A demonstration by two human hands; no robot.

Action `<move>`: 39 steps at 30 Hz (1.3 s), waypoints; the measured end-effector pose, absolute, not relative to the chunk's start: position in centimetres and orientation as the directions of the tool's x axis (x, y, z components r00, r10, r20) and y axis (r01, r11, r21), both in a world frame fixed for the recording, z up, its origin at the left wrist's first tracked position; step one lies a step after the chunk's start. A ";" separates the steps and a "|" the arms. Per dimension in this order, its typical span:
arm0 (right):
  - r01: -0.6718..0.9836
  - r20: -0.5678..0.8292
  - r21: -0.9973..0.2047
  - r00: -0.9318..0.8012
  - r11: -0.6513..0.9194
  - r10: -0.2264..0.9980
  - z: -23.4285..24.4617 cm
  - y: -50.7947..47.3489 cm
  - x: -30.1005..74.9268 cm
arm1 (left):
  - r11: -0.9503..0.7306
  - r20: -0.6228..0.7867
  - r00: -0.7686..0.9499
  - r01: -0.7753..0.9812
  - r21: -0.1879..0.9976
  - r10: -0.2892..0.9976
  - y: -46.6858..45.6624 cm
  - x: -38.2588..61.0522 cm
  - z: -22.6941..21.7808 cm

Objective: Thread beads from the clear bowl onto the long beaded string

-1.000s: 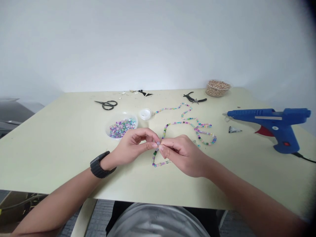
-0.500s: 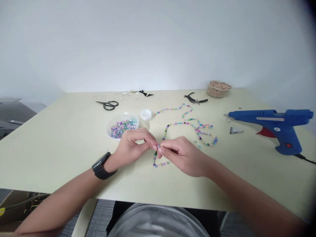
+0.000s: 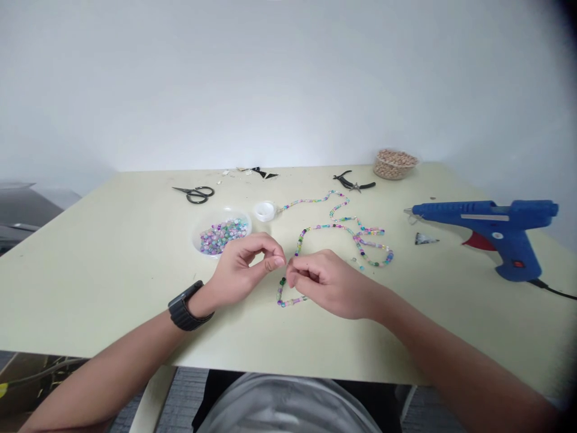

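Note:
My left hand (image 3: 247,264), with a black watch at the wrist, pinches thumb and forefinger together beside the bead bowl. Just to its right, my right hand (image 3: 331,282) has its fingers closed in a pinch. A narrow gap parts the fingertips, and whatever is in either pinch is too small or hidden to make out. A long string of multicoloured beads (image 3: 333,227) winds over the table, and part of it runs beneath my right hand. Behind my left hand stands a clear bowl (image 3: 197,231) of loose beads (image 3: 220,236).
A small white container (image 3: 265,210) touches the string's far end. Scissors (image 3: 197,194), black pliers (image 3: 354,182), dark scraps (image 3: 264,173) and a tub of tan pellets (image 3: 394,164) lie at the back. A corded blue glue gun (image 3: 487,216) lies right, near a small cone-shaped piece (image 3: 425,239).
My fingertips have come slightly apart. The small bead seen between them earlier no longer shows. The whole view has shifted slightly.

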State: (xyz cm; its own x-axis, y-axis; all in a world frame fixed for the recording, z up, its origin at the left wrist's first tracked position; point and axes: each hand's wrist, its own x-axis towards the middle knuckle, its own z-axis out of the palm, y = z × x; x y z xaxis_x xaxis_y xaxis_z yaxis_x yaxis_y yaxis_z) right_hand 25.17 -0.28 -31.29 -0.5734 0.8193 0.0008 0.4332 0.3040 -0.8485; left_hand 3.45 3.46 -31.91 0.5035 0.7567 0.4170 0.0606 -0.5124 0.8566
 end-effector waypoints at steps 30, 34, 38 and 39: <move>-0.006 0.124 -0.992 -0.047 0.123 0.991 -28.3 1.4 29.1 | -0.462 0.534 0.235 0.818 0.344 0.812 11.1 -5.1 -29.7; -0.070 0.336 -0.937 0.081 0.341 0.939 -27.8 1.5 29.7 | -0.402 0.329 0.303 0.867 0.294 0.894 12.3 -6.3 -30.6; 0.051 0.498 -0.867 0.149 0.496 0.854 -27.5 1.3 30.1 | -0.417 0.270 0.360 0.887 0.196 0.893 12.2 -5.7 -31.1; 0.081 0.509 -0.861 0.149 0.502 0.848 -27.5 1.2 30.2 | -0.437 0.265 0.388 0.885 0.161 0.883 12.1 -5.5 -31.2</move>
